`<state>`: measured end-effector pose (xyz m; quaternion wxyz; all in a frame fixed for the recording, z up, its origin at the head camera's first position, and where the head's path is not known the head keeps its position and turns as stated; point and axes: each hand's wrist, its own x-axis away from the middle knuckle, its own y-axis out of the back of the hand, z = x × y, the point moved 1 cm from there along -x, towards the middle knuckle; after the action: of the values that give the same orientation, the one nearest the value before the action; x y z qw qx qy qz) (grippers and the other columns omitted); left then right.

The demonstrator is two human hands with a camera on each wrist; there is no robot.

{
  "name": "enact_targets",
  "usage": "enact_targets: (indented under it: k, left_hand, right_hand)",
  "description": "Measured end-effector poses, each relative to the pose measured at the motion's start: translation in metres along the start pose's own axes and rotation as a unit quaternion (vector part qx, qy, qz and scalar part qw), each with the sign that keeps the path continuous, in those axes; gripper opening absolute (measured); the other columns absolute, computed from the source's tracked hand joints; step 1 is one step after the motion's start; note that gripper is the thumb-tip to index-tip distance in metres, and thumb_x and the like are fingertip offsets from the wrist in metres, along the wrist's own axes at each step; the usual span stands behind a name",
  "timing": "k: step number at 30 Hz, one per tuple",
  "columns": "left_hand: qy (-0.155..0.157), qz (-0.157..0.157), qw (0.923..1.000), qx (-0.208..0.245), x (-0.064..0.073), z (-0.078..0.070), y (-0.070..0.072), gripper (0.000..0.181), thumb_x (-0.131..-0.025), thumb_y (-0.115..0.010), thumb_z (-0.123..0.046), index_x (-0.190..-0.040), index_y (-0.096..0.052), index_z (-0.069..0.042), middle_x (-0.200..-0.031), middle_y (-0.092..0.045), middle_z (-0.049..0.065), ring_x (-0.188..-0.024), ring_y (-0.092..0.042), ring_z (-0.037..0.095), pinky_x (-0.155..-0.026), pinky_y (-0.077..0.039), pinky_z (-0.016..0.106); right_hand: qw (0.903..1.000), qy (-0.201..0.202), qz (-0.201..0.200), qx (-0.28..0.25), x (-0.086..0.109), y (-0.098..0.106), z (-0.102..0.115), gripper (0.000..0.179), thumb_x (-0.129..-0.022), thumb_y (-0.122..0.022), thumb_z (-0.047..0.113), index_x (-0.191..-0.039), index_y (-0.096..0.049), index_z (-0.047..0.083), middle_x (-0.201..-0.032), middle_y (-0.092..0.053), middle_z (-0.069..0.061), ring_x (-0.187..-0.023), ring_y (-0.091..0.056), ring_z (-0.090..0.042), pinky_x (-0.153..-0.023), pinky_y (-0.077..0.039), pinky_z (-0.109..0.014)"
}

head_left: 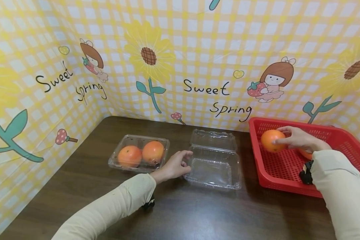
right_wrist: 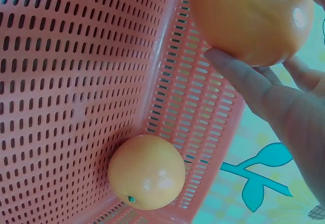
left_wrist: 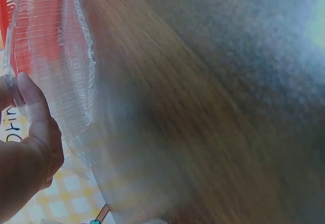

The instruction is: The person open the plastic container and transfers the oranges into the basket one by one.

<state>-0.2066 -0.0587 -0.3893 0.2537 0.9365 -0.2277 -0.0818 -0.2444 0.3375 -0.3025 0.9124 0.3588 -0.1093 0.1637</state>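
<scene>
My left hand [head_left: 174,166] is at the near-left rim of an open clear plastic clamshell box [head_left: 216,186]. In the left wrist view, thumb and finger pinch the box's rim [left_wrist: 14,89]. The lid [head_left: 213,140] lies folded back toward the wall, and nothing sits inside the box. Over the red basket [head_left: 259,166], my right hand [head_left: 301,138] holds an orange [head_left: 270,141] by its side, raised above the perforated floor. Another orange [right_wrist: 146,172] rests in the basket's corner, partly hidden behind the right hand in the head view.
Left of the open box stands a closed clear box [head_left: 111,163] containing two oranges [head_left: 129,156]. A patterned yellow cloth [head_left: 198,60] covers the walls behind and beside the brown wooden table [head_left: 180,213].
</scene>
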Motion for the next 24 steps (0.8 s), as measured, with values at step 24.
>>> enact_targets:
  k: [24]
  left_hand:
    - [0.007,0.004,1.0,0.001,-0.001,0.0,0.001,0.054,-0.074,-0.056,0.008,-0.125,-0.039,0.007,-0.11,-0.042,0.024,-0.056,-0.051,0.01,-0.045,-0.049,0.029]
  right_hand:
    - [0.9987,0.022,-0.03,-0.034,0.005,0.005,0.016,0.07,-0.088,-0.054,0.027,-0.134,-0.017,-0.01,-0.129,-0.028,-0.031,-0.112,-0.04,-0.042,-0.081,-0.048,-0.039]
